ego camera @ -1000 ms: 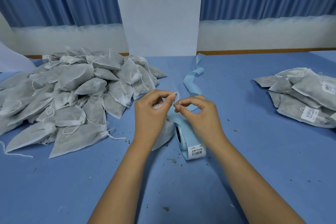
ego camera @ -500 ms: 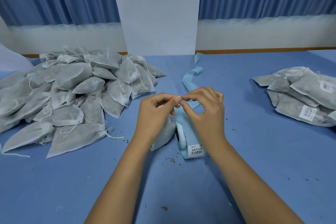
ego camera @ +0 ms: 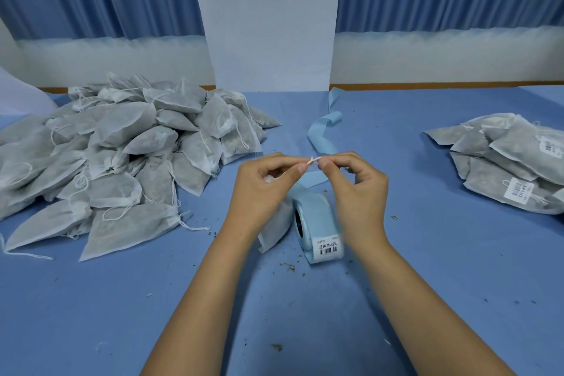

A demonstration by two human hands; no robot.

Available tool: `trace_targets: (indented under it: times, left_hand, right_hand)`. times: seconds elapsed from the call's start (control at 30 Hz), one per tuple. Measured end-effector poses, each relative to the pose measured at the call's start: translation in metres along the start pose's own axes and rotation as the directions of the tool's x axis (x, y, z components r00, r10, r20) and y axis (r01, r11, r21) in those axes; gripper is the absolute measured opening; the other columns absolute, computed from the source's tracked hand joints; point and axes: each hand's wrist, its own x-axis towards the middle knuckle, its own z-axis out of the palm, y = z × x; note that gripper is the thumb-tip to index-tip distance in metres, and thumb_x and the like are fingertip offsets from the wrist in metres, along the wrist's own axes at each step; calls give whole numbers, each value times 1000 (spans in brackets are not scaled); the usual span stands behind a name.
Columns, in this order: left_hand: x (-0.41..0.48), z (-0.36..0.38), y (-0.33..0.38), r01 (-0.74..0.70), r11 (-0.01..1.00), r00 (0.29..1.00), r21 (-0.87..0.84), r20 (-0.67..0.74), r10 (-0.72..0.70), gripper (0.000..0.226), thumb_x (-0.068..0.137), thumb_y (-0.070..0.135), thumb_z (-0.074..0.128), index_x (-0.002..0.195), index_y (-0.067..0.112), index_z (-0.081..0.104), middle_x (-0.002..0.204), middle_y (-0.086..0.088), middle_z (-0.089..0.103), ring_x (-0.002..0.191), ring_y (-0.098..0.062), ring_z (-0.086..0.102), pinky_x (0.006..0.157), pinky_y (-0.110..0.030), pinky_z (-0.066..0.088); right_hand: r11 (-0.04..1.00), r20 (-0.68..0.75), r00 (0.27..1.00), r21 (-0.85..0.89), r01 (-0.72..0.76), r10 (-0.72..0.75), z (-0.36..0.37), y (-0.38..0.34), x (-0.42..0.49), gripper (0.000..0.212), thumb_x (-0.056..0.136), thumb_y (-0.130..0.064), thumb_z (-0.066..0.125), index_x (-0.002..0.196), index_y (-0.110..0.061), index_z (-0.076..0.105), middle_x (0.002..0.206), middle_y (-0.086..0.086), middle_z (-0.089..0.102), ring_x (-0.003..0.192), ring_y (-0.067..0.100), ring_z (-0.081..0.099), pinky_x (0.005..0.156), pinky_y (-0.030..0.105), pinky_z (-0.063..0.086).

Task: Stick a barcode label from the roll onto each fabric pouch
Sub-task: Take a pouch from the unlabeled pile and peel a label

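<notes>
So I've got both hands up just above the label roll (ego camera: 317, 224). Left hand (ego camera: 262, 192) and right hand (ego camera: 357, 189) are both pinching a thin white string (ego camera: 313, 160) between them, and the left also has a pouch (ego camera: 273, 227) hanging under it, right beside the roll. The unlabeled pile (ego camera: 122, 156) is off left of the roll, the labeled pouches (ego camera: 512, 168) far right.

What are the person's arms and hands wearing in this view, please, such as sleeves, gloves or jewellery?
Nothing is worn. The left hand and right hand are bare, with no gloves, rings or wristwatch showing. Both forearms are bare up to the bottom edge of the picture, so no sleeve appears. The fingernails that show look short and unpainted.
</notes>
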Motion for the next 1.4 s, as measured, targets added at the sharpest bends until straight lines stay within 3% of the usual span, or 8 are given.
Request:
trace_targets:
  times: [0.3, 0.43, 0.6, 0.73, 0.87, 1.1, 1.27, 1.4]
  left_hand:
    - [8, -8, -9, 59, 998, 997, 32, -57, -57, 31, 88, 8, 69, 105, 33, 67, 49, 13, 23, 47, -4, 23, 57, -4, 31]
    - [10, -20, -13, 98, 986, 995, 131, 5, -99, 23, 87, 9, 71, 93, 31, 71, 51, 12, 40, 51, -3, 37, 56, -8, 33]
    - [12, -39, -23, 293, 916, 954, 273, -19, -299, 8, 90, 22, 68, 86, 24, 75, 89, 15, 73, 87, 2, 64, 79, -12, 46]
    - [13, -42, -19, 364, 930, 899, -56, -242, -366, 19, 97, 21, 57, 93, 12, 74, 90, 0, 77, 85, -9, 71, 77, -22, 54]
    - [16, -45, -10, 257, 834, 871, -489, -256, -419, 25, 101, 25, 48, 108, 8, 66, 101, -8, 75, 96, -17, 72, 81, -29, 57]
    - [17, -50, 2, 230, 440, 910, -868, 32, -413, 21, 99, 14, 40, 108, 6, 57, 99, -6, 74, 95, -20, 71, 87, -38, 54]
    - [16, -48, 6, 230, 369, 942, -901, 111, -318, 34, 91, 13, 33, 121, 3, 46, 112, -18, 69, 107, -32, 67, 93, -48, 50]
    - [12, -22, 2, 313, 710, 946, -631, 141, -291, 39, 96, 16, 53, 131, 1, 44, 119, -18, 63, 107, -28, 65, 83, -36, 56]
  right_hand:
    - [944, -97, 963, 243, -223, 252, -12, 3, 13, 16, 86, -5, 64, 76, -16, 70, 69, -15, 68, 70, -2, 60, 67, 8, 44]
    - [919, -119, 941, 284, -274, 317, -13, 4, 14, 13, 87, -5, 63, 79, -13, 69, 70, -12, 65, 66, -4, 57, 64, 5, 41]
    - [952, -170, 955, 234, -199, 241, -11, -3, 14, 13, 87, -6, 64, 78, -14, 70, 65, -17, 65, 65, -4, 56, 66, 7, 42]
    - [996, 26, 996, 41, 85, -86, 5, -15, -3, 16, 83, -5, 67, 73, -18, 67, 74, -12, 63, 72, 5, 55, 78, 27, 41]
    - [898, 336, 877, -154, 411, -344, 17, -16, -16, 5, 78, -8, 71, 75, -12, 72, 88, -4, 63, 85, 16, 58, 84, 34, 40]
    - [926, 421, 896, -262, 272, -144, 17, -9, -13, 8, 81, -6, 73, 77, -13, 72, 135, -4, 44, 127, 12, 38, 103, 11, 24]
    - [999, 320, 947, -33, 7, 4, 18, -10, -13, 19, 83, 1, 68, 76, -17, 70, 113, 1, 56, 90, 7, 61, 81, 16, 46]
    - [993, 204, 975, 67, -100, 85, 15, -6, -7, 10, 83, 1, 68, 79, -7, 73, 101, 10, 60, 80, 5, 59, 74, 16, 46]
